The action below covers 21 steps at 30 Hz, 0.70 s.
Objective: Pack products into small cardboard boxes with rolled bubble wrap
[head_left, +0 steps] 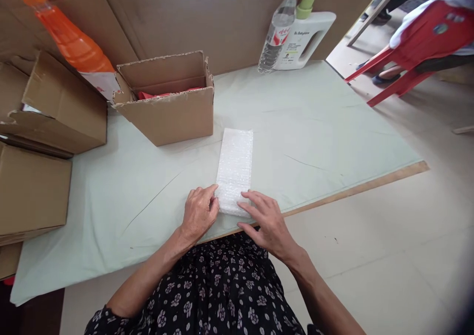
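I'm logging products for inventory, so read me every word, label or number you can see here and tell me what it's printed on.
White jug: a small dark line that looks like "Dr. Babyclore", too small to be sure; the print below it is unreadable.
Clear water bottle: red script on its label, not legible.
Orange bottle: its white label is blurred, no text readable.
Cardboard box and bubble wrap strip: no print visible.

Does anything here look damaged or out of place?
The open cardboard box has rough, ragged top edges, as if torn or cut by hand. The bubble wrap strip under both hands lies flat and tidy.
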Motion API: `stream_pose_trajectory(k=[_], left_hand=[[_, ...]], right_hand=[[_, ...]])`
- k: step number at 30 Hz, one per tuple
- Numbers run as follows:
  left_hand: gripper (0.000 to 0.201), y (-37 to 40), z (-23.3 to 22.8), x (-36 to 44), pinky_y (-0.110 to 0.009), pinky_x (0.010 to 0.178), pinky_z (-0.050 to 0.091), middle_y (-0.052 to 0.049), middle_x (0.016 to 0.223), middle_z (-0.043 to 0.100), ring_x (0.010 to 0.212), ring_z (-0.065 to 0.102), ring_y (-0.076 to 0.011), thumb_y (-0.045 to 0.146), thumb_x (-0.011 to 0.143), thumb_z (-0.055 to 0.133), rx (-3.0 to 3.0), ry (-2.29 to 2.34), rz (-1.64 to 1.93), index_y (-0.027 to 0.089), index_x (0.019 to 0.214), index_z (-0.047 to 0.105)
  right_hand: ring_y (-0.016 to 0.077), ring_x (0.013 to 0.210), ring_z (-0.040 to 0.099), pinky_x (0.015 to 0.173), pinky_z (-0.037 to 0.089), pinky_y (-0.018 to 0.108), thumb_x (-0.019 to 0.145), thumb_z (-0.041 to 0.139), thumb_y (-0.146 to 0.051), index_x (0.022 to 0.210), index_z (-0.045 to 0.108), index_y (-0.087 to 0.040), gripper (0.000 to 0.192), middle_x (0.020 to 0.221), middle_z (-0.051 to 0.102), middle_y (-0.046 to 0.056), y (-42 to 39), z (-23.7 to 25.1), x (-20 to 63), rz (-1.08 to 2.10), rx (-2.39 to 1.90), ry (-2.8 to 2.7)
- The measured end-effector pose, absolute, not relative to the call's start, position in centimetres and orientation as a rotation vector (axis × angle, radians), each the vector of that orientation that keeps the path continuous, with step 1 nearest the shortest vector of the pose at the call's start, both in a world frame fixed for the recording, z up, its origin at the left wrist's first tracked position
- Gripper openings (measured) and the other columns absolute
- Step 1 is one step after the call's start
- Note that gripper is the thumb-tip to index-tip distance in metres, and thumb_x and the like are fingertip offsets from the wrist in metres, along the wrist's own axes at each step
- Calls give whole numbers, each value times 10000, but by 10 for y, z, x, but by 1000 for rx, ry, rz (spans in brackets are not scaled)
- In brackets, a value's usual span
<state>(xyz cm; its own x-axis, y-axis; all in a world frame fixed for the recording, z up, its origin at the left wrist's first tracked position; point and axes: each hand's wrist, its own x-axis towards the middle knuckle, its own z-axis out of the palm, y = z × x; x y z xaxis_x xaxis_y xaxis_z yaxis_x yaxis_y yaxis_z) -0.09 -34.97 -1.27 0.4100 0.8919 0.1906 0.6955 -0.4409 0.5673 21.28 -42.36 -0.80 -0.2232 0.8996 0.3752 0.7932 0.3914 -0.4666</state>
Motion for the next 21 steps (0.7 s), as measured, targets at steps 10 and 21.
stream_pose_trajectory(k=[10,21], left_hand=[[432,-356,-6,-13,-401,913,478,-84,1037,714,987,624,-232,207,954,525,2196,1052,684,198,1386,537],[441,-346,-8,-9,-470,1040,430,-145,1314,619,1231,544,-295,282,928,611,2330,1096,768,190,1355,550]], right_hand=[[232,1030,683,864,576,406,988,546,-232,1238,641,-248,268,1105,732,78,-417,-12,206,496,-1530,-1754],[289,1177,637,938,507,482,962,556,-169,1193,683,-242,273,1171,743,84,-400,-17,200,286,-1535,-1983]])
